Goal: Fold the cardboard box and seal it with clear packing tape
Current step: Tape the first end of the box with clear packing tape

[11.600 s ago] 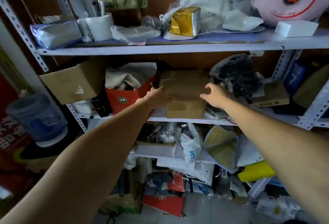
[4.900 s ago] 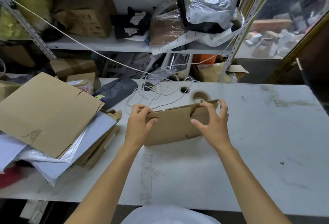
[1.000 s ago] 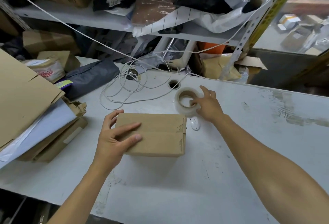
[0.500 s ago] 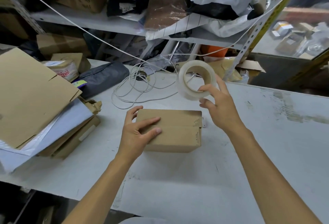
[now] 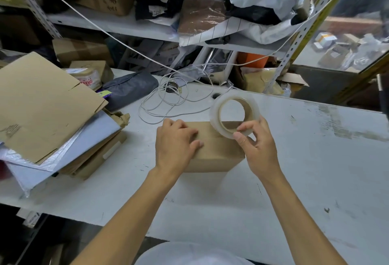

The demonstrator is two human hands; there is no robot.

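A small brown cardboard box (image 5: 216, 151) stands folded on the white table (image 5: 315, 170), its top flaps closed with a seam running across. My left hand (image 5: 175, 144) lies flat on the box's left half, pressing the flaps down. My right hand (image 5: 257, 149) holds a roll of clear packing tape (image 5: 233, 115) upright by its lower rim, just above the box's right end. No tape is visible on the box.
A stack of flat cardboard sheets and white mailers (image 5: 46, 121) covers the table's left side. A coiled white cable (image 5: 168, 104) and a grey pouch (image 5: 128, 90) lie behind the box. Cluttered shelves (image 5: 126, 24) rise beyond the table's back edge.
My right hand picked the tape roll up off the table and brought it down over the box's right end. My left hand stayed pressed on the box top.
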